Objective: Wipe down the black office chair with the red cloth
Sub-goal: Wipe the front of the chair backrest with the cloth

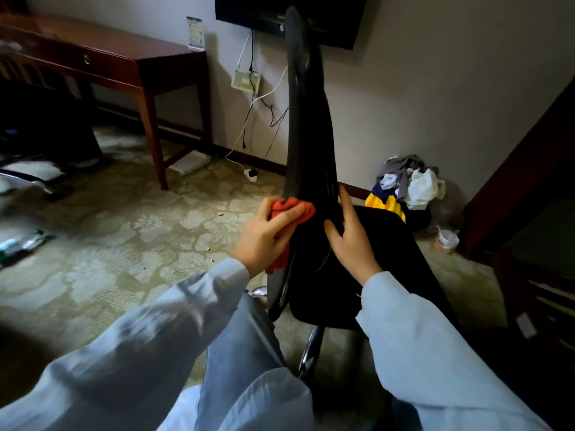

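Upright, chair back [306,119] rises edge-on; left hand [264,241] clutches red cloth [297,207], right hand [351,244] flat.

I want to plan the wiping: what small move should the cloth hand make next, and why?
Probably slide the crumpled red cloth up the glossy black chair backrest: the left hand presses it low there, while the right hand steadies the other side.

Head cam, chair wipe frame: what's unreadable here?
1. black office chair: the head view sees the backrest edge-on, so its faces and any dirt cannot be judged.
2. Chair base: hidden by the seat and the person's leg; only a chrome stem shows.
3. red cloth: mostly covered by the left hand and the backrest edge.
4. floor clutter at the left edge: blurred.
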`<act>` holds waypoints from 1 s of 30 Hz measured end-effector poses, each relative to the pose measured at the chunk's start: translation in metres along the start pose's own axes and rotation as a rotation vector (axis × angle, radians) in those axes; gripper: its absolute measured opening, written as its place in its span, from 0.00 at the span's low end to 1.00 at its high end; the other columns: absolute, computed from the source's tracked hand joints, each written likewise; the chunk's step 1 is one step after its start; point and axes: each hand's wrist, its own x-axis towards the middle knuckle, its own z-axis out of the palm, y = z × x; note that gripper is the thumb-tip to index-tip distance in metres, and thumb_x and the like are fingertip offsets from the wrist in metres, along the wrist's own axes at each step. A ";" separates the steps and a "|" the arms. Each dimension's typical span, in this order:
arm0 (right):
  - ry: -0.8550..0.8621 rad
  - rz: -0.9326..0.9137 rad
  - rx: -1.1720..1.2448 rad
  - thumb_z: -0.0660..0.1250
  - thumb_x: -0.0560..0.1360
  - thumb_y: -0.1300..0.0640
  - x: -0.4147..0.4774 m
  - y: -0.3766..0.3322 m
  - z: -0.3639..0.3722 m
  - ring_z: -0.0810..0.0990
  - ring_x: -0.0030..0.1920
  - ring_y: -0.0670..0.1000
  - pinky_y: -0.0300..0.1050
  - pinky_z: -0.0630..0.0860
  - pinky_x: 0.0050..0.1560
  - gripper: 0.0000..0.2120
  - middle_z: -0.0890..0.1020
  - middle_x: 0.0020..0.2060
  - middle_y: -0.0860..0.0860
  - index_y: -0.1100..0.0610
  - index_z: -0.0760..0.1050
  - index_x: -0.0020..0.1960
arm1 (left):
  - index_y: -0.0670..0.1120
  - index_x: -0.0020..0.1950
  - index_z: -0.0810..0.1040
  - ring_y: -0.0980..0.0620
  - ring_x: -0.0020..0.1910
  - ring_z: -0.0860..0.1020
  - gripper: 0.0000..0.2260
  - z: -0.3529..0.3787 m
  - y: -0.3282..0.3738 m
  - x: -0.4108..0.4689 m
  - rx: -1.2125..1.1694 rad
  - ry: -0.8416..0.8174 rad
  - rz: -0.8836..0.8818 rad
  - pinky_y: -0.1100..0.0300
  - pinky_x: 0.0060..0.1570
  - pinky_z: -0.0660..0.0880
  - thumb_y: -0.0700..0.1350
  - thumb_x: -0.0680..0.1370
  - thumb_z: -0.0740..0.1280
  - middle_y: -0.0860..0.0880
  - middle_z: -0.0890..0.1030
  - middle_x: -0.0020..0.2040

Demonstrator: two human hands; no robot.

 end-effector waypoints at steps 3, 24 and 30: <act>-0.036 0.053 -0.054 0.60 0.78 0.62 -0.013 0.017 -0.002 0.63 0.70 0.43 0.40 0.61 0.68 0.30 0.65 0.71 0.42 0.41 0.54 0.74 | 0.59 0.64 0.69 0.44 0.40 0.78 0.15 0.001 -0.018 -0.039 0.106 -0.304 0.032 0.53 0.34 0.78 0.50 0.77 0.60 0.48 0.71 0.55; 0.019 0.154 -0.010 0.60 0.78 0.62 -0.017 0.038 0.014 0.66 0.70 0.50 0.44 0.64 0.67 0.32 0.67 0.70 0.50 0.45 0.51 0.76 | 0.51 0.63 0.72 0.51 0.47 0.74 0.15 0.006 -0.015 -0.016 0.110 0.096 0.027 0.64 0.42 0.72 0.42 0.76 0.66 0.49 0.70 0.54; 0.042 0.144 -0.033 0.59 0.78 0.62 -0.019 0.041 0.016 0.64 0.71 0.49 0.40 0.62 0.65 0.31 0.65 0.71 0.48 0.45 0.51 0.76 | 0.57 0.63 0.70 0.45 0.35 0.79 0.16 0.001 -0.043 -0.068 0.277 -0.386 0.280 0.58 0.29 0.77 0.46 0.76 0.60 0.50 0.69 0.52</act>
